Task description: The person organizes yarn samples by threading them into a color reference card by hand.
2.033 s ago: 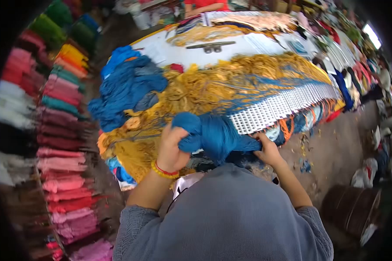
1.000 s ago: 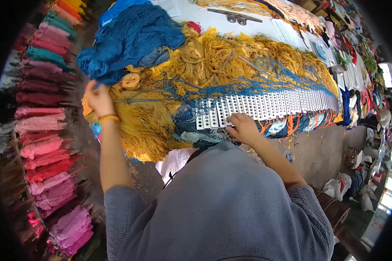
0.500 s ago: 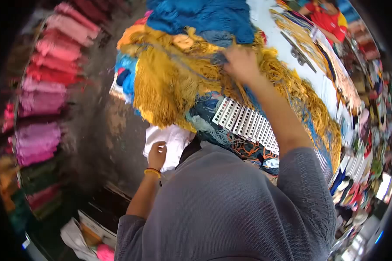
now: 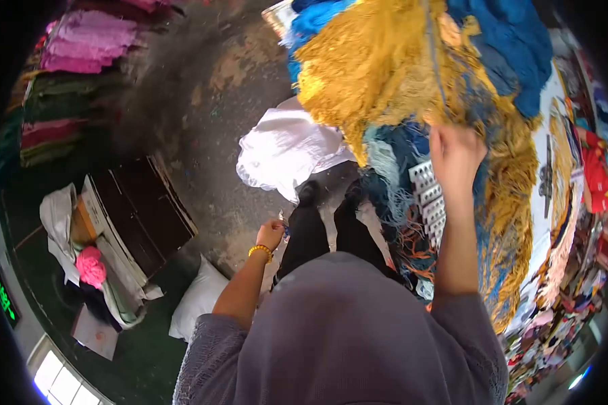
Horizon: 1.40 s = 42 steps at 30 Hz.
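My right hand is closed above the yarn, at the edge of a large mustard-yellow yarn bundle. What its curled fingers hold, if anything, is hidden. Low beside my legs, my left hand is closed around something small with a dark blue part, too small to name. Blue yarn lies beyond the yellow bundle. Under my right wrist is a white strip rack with rows of dark holes. Tangled pale blue-green yarn lies left of it.
A white cloth or bag lies on the floor before my shoes. At the left are a dark cabinet, a white pillow-like sack and hanging pink and purple yarn. A person in red is at the far right.
My view has swung left and down. My left hand has moved away from the white cloth toward my legs. My right hand has come nearer to me across the yellow yarn.
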{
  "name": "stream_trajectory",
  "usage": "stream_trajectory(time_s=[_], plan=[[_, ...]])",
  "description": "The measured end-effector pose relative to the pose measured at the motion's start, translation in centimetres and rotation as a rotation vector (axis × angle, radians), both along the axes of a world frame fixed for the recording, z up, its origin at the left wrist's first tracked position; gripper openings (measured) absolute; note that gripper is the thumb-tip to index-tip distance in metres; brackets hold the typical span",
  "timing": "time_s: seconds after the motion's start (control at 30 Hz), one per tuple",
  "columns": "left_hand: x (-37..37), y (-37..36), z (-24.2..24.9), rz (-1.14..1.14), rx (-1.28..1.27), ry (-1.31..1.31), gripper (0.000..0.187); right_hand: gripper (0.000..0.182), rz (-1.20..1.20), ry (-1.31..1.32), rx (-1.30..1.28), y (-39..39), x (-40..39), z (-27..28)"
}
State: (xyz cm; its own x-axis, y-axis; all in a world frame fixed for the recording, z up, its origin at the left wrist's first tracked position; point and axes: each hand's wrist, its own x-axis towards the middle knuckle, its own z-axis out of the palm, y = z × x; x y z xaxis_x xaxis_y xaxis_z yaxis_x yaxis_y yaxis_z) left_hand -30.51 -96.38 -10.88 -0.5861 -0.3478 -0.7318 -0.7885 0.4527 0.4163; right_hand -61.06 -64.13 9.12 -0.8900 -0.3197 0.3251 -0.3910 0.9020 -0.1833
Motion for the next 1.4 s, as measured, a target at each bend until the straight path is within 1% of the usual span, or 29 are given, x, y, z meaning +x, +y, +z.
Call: stream_trajectory(time_s=[0.03, 0.1, 0.2, 0.23, 0.3, 0.37, 0.43, 0.47, 0.5, 0.53, 0.57, 0.6, 0.63, 0.67, 0.73, 0.8, 0.87, 0.9, 0.93, 0.97, 1.03, 1.07, 1.13, 1.17, 1.23, 1.3, 1.33, 1.37, 1.4], plan=[[0.2, -0.7, -0.9, 0.022, 0.001, -0.035, 0.025, 0.008, 0.075, -0.053, -0.114, -0.8, 1.1, -1.2], [0.0, -2.5, -3.1, 0.061, -0.029, -0.049, 0.025, 0.003, 0.087, -0.189, -0.301, -4.8, 4.0, -2.7], [-1.3, -6.4, -7.4, 0.137, -0.084, -0.111, 0.027, 0.012, 0.296, -0.504, -0.461, -11.6, 7.6, -5.8], [-1.8, -7.7, -9.0, 0.166, -0.116, -0.126, 0.029, 0.013, 0.348, -0.699, -0.500, -13.9, 8.7, -7.8], [-3.6, -10.8, -11.6, 0.157, -0.124, -0.161, 0.031, 0.014, 0.386, -0.963, -0.583, -18.7, 11.6, -14.2], [-5.1, -14.2, -15.1, 0.155, -0.214, -0.162, 0.031, 0.014, 0.423, -0.996, -0.537, -23.6, 14.4, -20.5], [-6.6, -18.1, -19.1, 0.113, -0.210, -0.182, 0.035, 0.015, 0.387, -1.118, -0.658, -29.0, 16.2, -26.4], [-6.9, -20.2, -21.4, 0.097, -0.224, -0.190, 0.038, 0.017, 0.295, -1.194, -0.717, -31.7, 17.0, -29.4], [-7.7, -22.0, -22.8, 0.095, -0.192, -0.241, 0.045, 0.017, 0.214, -1.266, -0.659, -34.3, 17.7, -33.0], [-8.0, -23.4, -24.4, 0.098, -0.184, -0.257, 0.045, 0.018, 0.132, -1.326, -0.600, -36.8, 18.2, -37.4], [-8.0, -24.3, -26.1, 0.049, -0.210, -0.198, 0.046, 0.021, 0.041, -1.373, -0.551, -38.8, 19.4, -42.7], [-8.2, -25.0, -27.4, 0.001, -0.233, -0.137, 0.046, 0.028, -0.225, -1.649, -0.622, -40.7, 19.7, -47.0], [-8.9, -25.5, -28.1, -0.036, -0.193, -0.197, 0.055, 0.036, -0.626, -1.864, -0.788, -42.7, 19.1, -48.8], [-9.4, -25.6, -29.1, -0.030, -0.180, -0.208, 0.055, 0.037, -0.720, -1.893, -0.690, -43.9, 18.3, -50.5], [-10.2, -25.7, -31.2, -0.080, -0.284, -0.216, 0.071, 0.036, -0.692, -1.723, -0.528, -43.9, 17.3, -54.2], [-11.8, -25.3, -32.5, -0.080, -0.299, -0.267, 0.085, 0.048, -0.327, -1.459, -0.077, -41.3, 16.3, -60.2], [-13.8, -25.1, -33.8, -0.137, -0.186, -0.305, 0.084, 0.047, -0.471, -1.152, -0.382, -37.8, 16.7, -66.4], [-15.0, -24.8, -34.1, -0.159, -0.105, -0.350, 0.082, 0.047, -0.472, -1.143, -0.374, -38.7, 15.1, -64.9], [-14.8, -24.0, -34.7, -0.171, -0.184, -0.204, 0.067, 0.046, -0.461, -1.182, -0.393, -36.5, 12.9, -63.0], [-14.9, -23.8, -35.3, -0.172, -0.174, -0.203, 0.067, 0.045, -0.453, -1.223, -0.410, -35.5, 10.2, -61.4], [-15.9, -23.4, -36.3, -0.077, -0.027, -0.157, 0.054, 0.043, -0.430, -1.295, -0.455, -31.7, 1.8, -58.9], [-16.3, -22.8, -35.1, 0.001, -0.056, 0.146, 0.046, 0.042, -0.419, -1.327, -0.482, -31.1, -2.2, -57.6], [-17.8, -23.0, -32.1, 0.149, 0.103, 0.392, 0.043, 0.041, -0.399, -1.392, -0.540, -33.3, -5.8, -53.1], [-18.4, -23.0, -30.6, 0.210, 0.111, 0.411, 0.037, 0.041, -0.402, -1.385, -0.541, -33.7, -6.5, -51.8], [-19.5, -23.0, -27.9, 0.452, 0.367, 0.513, 0.034, 0.030, -0.030, -0.991, -0.358, -35.3, -6.6, -50.2], [-21.0, -22.8, -25.3, 0.503, 0.465, 0.503, 0.031, 0.028, 0.034, -0.912, 0.044, -36.6, -3.0, -51.1], [-21.6, -22.3, -24.0, 0.585, 0.497, 0.488, 0.028, 0.036, 0.227, -1.215, 0.169, -34.7, 0.1, -55.8], [-21.9, -22.0, -23.3, 0.666, 0.528, 0.465, 0.026, 0.041, 0.262, -1.322, 0.130, -34.0, 4.5, -56.9], [-22.2, -22.1, -23.2, 0.661, 0.487, 0.449, 0.024, 0.047, 0.299, -1.428, 0.090, -34.1, 8.2, -56.7]])
